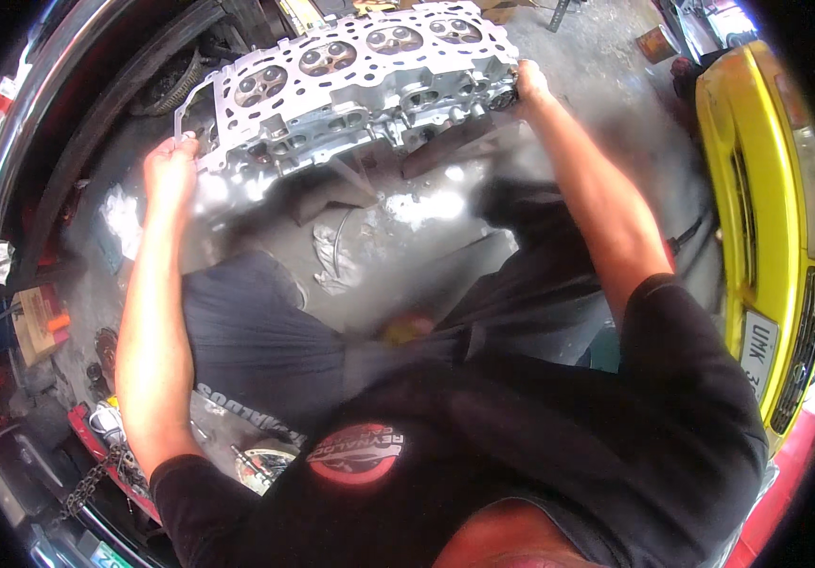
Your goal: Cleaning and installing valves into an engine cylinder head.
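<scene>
A silver-grey engine cylinder head [360,90] spans the top of the view, raised in front of me and tilted up toward the right. Its flat face, with several round combustion chambers in a row, is turned up. My left hand [172,166] is closed around its left end, the thumb on the metal frame there. At the other end, my right hand [534,87] grips the right edge, with its fingers mostly hidden behind the part. Ports and bosses show along the side nearest me.
A yellow car bumper [748,189] stands at the right. Dark curved car parts [95,123] line the left. On the grey floor lie a crumpled pale rag [336,257] and, farther off, a rusty can [657,44]. A chain [85,488] hangs at lower left.
</scene>
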`<state>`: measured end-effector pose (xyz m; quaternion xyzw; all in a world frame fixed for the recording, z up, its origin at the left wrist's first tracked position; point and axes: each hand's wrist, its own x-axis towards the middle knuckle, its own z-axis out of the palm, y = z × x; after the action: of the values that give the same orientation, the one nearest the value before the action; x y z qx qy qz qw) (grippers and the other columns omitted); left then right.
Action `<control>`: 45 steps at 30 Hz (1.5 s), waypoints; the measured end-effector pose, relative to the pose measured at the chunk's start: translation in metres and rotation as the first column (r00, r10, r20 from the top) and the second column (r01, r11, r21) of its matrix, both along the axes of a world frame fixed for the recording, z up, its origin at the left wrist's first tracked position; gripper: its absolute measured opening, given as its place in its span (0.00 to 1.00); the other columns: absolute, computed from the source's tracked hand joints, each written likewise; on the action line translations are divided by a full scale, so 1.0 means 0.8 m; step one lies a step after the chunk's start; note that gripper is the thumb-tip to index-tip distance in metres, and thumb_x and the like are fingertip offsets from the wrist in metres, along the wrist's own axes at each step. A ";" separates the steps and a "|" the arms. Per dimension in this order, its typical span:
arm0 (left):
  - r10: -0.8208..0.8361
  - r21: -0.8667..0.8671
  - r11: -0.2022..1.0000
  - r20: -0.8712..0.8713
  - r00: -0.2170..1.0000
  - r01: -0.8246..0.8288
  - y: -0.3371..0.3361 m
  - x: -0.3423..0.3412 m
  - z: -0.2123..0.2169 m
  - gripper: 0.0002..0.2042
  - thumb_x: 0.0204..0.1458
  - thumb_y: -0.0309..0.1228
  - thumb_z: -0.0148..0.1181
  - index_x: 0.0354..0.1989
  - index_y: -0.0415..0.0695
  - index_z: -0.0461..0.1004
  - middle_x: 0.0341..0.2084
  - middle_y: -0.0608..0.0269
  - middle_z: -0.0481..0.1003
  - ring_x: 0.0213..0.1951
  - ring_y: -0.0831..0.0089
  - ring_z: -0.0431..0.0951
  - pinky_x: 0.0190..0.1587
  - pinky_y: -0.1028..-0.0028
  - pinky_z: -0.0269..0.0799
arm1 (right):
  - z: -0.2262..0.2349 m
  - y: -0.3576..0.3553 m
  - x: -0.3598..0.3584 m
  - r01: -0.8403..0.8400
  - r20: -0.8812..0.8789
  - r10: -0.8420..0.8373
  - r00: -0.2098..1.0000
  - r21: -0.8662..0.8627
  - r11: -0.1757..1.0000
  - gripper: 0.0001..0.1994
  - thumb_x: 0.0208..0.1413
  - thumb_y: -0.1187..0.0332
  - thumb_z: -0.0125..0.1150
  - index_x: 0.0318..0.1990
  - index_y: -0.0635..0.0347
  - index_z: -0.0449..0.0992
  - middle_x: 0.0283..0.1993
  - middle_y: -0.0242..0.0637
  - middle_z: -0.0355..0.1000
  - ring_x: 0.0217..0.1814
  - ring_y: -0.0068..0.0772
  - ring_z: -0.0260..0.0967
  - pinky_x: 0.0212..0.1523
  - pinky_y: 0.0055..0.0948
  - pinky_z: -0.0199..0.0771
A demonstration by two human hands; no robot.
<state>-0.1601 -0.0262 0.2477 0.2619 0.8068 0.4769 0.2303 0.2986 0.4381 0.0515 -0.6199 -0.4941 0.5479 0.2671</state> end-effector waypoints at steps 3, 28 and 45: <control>0.012 0.004 1.000 -0.025 1.000 -0.012 -0.002 -0.001 0.001 0.12 0.59 0.36 0.62 0.35 0.37 0.80 0.25 0.70 0.75 0.28 0.80 0.69 0.32 0.75 0.63 | 0.042 -0.032 -0.012 0.064 -0.089 -0.070 0.994 -0.061 0.996 0.15 0.55 0.61 0.52 0.44 0.59 0.77 0.41 0.44 0.77 0.42 0.43 0.77 0.46 0.47 0.79; 0.092 -0.025 0.995 -0.063 0.994 -0.094 -0.009 0.022 0.019 0.12 0.60 0.36 0.60 0.31 0.39 0.78 0.22 0.73 0.70 0.26 0.81 0.64 0.30 0.74 0.59 | 0.058 -0.059 -0.042 0.118 -0.307 -0.205 0.929 -0.277 0.953 0.19 0.61 0.60 0.53 0.52 0.64 0.75 0.51 0.45 0.76 0.50 0.43 0.73 0.47 0.43 0.74; 0.064 -0.065 0.995 -0.067 0.996 -0.069 -0.011 0.015 -0.013 0.12 0.59 0.35 0.61 0.37 0.36 0.82 0.23 0.67 0.78 0.27 0.77 0.73 0.33 0.71 0.70 | 0.198 -0.142 -0.049 0.294 -0.167 -0.294 0.941 -0.022 0.955 0.17 0.62 0.58 0.54 0.49 0.61 0.75 0.45 0.42 0.74 0.43 0.37 0.73 0.39 0.40 0.73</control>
<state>-0.1483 -0.0354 0.2373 0.2423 0.8379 0.4479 0.1966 0.2591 0.3249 0.2096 -0.6378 -0.3728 0.5514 0.3876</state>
